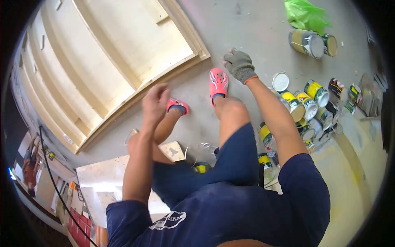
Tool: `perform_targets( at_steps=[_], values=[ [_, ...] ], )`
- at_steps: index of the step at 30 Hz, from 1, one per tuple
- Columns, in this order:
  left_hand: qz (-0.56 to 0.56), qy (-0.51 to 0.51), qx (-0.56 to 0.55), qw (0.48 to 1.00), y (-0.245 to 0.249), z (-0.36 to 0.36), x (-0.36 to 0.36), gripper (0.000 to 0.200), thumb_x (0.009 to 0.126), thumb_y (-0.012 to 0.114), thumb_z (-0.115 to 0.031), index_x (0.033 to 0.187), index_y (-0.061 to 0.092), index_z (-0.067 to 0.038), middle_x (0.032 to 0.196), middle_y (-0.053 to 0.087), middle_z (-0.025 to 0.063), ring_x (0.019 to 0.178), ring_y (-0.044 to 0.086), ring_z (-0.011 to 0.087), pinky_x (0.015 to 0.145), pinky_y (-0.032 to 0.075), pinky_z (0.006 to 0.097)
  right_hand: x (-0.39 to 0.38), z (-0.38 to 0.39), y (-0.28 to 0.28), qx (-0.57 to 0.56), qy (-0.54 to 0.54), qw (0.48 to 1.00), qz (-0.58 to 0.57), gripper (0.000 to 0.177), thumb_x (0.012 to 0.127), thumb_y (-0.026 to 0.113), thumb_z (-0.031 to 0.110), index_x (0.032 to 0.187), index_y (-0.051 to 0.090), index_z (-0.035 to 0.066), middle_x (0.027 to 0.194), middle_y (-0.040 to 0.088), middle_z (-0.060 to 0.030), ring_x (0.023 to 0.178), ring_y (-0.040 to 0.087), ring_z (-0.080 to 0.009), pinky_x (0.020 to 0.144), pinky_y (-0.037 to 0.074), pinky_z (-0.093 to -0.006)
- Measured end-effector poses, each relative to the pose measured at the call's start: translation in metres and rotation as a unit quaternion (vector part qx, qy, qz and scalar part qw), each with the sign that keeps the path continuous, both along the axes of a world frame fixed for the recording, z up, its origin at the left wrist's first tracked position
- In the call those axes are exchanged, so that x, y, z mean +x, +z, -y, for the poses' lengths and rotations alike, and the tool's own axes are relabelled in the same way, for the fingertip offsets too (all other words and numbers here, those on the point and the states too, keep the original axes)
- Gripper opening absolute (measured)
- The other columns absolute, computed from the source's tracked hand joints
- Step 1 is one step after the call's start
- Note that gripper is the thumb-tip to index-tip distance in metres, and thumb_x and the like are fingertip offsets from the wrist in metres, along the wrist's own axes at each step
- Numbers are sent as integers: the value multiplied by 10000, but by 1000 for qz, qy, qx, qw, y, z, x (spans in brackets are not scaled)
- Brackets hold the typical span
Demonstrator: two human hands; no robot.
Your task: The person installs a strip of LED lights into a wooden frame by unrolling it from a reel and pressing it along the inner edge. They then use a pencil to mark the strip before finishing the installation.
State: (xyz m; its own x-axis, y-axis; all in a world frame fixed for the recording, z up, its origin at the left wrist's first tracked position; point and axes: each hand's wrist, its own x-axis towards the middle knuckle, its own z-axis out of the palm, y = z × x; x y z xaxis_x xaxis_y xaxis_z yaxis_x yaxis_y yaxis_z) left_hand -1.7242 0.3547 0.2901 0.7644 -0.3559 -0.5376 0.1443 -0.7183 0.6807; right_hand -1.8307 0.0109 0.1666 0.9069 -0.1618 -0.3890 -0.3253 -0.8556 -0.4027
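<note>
My left hand [156, 101] is bare and slightly blurred, raised over the floor beside the wooden panel's edge. Its fingers curl inward, and whatever they hold, if anything, cannot be made out. My right hand [238, 66] wears a grey knit glove with an orange cuff; its bare fingertips are bent in, and any small thing between them is hidden. That hand is above the floor, just beyond a pink clog [219, 81] on my right foot. A large pale wooden panel [127, 45] with curved ribs lies at the upper left, apart from my right hand.
Paint cans [314, 92] are heaped to the right, with a loose white lid [280, 81]. Two more cans [304, 42] lie near a green plastic bag [302, 14]. A pale board [98, 177] is at lower left, near a black cable [55, 181]. Another person [30, 166] appears far left.
</note>
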Motion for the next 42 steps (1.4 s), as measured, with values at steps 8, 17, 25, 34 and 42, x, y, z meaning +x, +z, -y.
perform_targets(
  at_steps=[8, 17, 25, 34, 42],
  values=[
    [115, -13, 69, 991, -225, 86, -88, 318, 836, 726, -203, 1113, 663, -61, 1262, 597, 206, 1192, 541, 389, 1014, 427, 480, 56, -37, -135, -56, 195, 952, 228, 217, 752, 706, 284, 938, 718, 172, 1292, 609, -153, 1184, 540, -357, 1038, 379, -543],
    [236, -159, -57, 957, -274, 90, -76, 337, 843, 694, -128, 1163, 602, -72, 1251, 570, 171, 1154, 547, 361, 972, 428, 459, 63, -53, -178, -38, 174, 955, 237, 143, 770, 647, 211, 823, 672, 81, 1325, 567, -216, 1178, 530, -419, 1024, 382, -583],
    [265, -81, 52, 959, -277, 84, -71, 317, 863, 669, -130, 1169, 622, -60, 1037, 604, 124, 932, 585, 307, 793, 449, 426, 68, -40, -174, -14, 216, 947, 237, 201, 651, 770, 211, 829, 695, 157, 1435, 514, -164, 1262, 490, -413, 1060, 376, -557],
    [313, -107, 0, 944, -283, 100, -71, 331, 859, 665, -118, 1186, 619, -98, 973, 597, 94, 883, 579, 282, 752, 439, 412, 61, -19, -196, 70, 241, 935, 252, 157, 685, 771, 224, 835, 726, 207, 1428, 528, -118, 1261, 499, -364, 1039, 401, -489],
    [329, -132, 75, 932, -288, 115, -73, 218, 886, 633, -156, 1093, 612, -91, 909, 571, 89, 873, 577, 282, 738, 445, 410, 54, -17, -207, 145, 197, 932, 269, 183, 691, 821, 200, 862, 763, 169, 1406, 545, -172, 1254, 534, -370, 1034, 430, -466]
  ],
)
